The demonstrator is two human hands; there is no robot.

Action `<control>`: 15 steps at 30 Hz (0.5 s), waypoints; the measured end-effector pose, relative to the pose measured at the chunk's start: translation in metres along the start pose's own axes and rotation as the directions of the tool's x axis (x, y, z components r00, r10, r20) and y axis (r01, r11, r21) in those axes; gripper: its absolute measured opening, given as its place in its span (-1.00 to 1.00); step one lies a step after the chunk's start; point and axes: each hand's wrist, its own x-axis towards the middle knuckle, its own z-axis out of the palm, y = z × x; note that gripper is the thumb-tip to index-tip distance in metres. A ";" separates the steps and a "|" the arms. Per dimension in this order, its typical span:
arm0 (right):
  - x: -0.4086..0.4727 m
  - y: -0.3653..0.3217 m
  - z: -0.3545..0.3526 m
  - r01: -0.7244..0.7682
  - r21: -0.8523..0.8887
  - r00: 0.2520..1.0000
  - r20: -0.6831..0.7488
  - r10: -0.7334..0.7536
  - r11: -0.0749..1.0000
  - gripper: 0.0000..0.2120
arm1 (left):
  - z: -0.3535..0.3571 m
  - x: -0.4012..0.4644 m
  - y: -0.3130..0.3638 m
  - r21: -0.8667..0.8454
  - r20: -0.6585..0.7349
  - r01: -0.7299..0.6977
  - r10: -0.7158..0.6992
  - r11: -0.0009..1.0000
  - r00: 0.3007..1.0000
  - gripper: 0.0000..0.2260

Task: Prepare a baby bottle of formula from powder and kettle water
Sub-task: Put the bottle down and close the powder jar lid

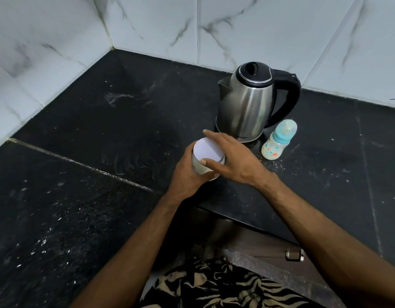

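Note:
A small jar with a white lid (207, 150) stands tilted over the black counter, its pale contents showing through the side. My left hand (187, 176) wraps around the jar's body from the left. My right hand (234, 161) lies over the lid, thumb and fingers around its rim. Behind them stands a steel kettle (247, 107) with a black lid and handle, lid down. To its right a baby bottle (278, 140) with a blue collar and clear cap stands upright on the counter.
The black stone counter (103, 152) runs into a corner of white marble-look wall tiles (147, 23). White specks and smears dot the counter. Below its front edge a wooden drawer front with a metal knob (294, 255) shows.

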 end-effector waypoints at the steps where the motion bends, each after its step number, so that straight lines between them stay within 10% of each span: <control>1: -0.001 -0.001 0.003 -0.031 -0.032 0.999 -0.023 0.030 0.999 -0.36 | 0.000 0.000 0.000 0.001 -0.005 0.001 -0.001 1.000 1.000 -0.12; 7: -0.001 0.000 -0.008 -0.120 -0.109 0.935 -0.347 0.076 0.987 -0.62 | -0.002 -0.002 0.000 0.041 -0.010 0.001 -0.001 0.999 1.000 -0.23; 15: 0.024 -0.004 -0.020 0.141 -0.171 0.944 0.321 -0.080 0.975 -0.31 | 0.000 0.002 -0.001 0.034 0.009 0.038 -0.038 0.999 0.999 -0.10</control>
